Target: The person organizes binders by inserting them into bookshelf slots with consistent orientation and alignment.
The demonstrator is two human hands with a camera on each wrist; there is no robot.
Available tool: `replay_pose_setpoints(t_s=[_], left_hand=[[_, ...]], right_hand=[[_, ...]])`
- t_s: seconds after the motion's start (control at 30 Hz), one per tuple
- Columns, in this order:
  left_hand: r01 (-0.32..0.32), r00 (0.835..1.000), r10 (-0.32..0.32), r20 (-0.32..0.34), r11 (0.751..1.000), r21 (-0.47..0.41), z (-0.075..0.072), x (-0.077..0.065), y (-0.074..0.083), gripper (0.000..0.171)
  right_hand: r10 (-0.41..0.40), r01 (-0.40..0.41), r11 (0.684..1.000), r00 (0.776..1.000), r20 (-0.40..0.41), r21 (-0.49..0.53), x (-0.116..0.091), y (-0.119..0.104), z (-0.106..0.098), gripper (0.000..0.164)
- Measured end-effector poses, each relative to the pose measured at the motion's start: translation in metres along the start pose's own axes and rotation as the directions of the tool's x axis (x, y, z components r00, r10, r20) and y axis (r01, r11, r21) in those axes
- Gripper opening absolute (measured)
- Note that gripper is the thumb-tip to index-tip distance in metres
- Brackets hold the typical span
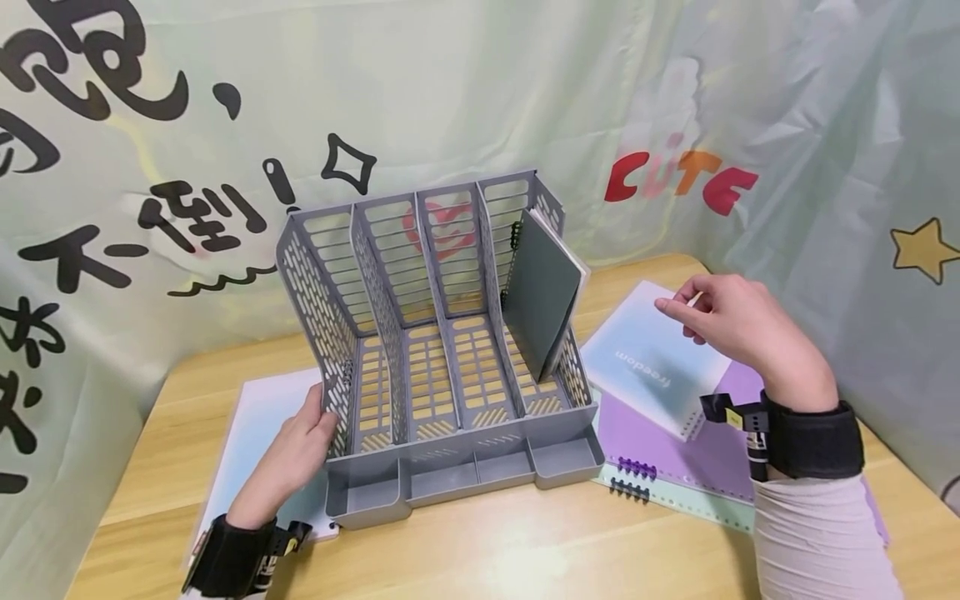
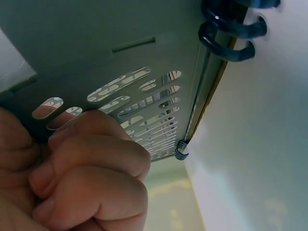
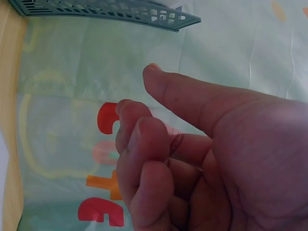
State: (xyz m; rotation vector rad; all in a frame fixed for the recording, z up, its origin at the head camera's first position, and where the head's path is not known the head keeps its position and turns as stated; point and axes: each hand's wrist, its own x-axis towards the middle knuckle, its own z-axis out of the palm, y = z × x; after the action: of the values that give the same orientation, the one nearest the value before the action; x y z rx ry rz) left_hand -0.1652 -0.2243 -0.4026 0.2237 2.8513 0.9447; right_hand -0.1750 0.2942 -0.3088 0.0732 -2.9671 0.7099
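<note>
A grey desktop file rack with upright dividers stands on the table, tilted slightly in the head view. My left hand grips the front part of its left side wall. In the left wrist view, curled fingers lie against the slotted wall. One dark green notebook stands in the rack's rightmost slot. My right hand hovers above a light blue notebook marked "freedom". Its fingers are loosely bent, thumb apart, with nothing between them in the right wrist view.
Beneath the blue notebook lie a purple notebook and a mint green one. Left of the rack is another pale blue notebook. A printed curtain hangs close behind the wooden table.
</note>
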Motion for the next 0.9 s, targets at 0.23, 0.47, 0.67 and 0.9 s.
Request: replay_pose_setpoints(t_s=[0.23,0.47,0.67,0.9], left_hand=[[0.008,1.0,-0.008,0.002,0.999,0.035,-0.002,0.0,0.002,0.052],[0.034,0.999,-0.033,-0.016,0.996,0.087,-0.003,-0.003,0.0,0.053],[0.046,0.999,-0.044,-0.029,0.995,0.093,-0.004,-0.006,0.002,0.056],[0.01,0.998,-0.006,-0.067,0.998,0.061,-0.004,-0.003,0.004,0.057]], right_hand=[[0.022,-0.022,1.0,1.0,0.011,0.007,0.0,0.003,-0.002,0.057],[0.035,-0.035,0.999,0.999,0.038,0.015,0.0,0.006,0.002,0.056],[0.029,-0.029,0.999,0.999,0.045,0.013,0.001,0.008,0.004,0.054],[0.032,-0.032,0.999,0.999,0.036,0.016,0.003,0.012,0.0,0.055]])
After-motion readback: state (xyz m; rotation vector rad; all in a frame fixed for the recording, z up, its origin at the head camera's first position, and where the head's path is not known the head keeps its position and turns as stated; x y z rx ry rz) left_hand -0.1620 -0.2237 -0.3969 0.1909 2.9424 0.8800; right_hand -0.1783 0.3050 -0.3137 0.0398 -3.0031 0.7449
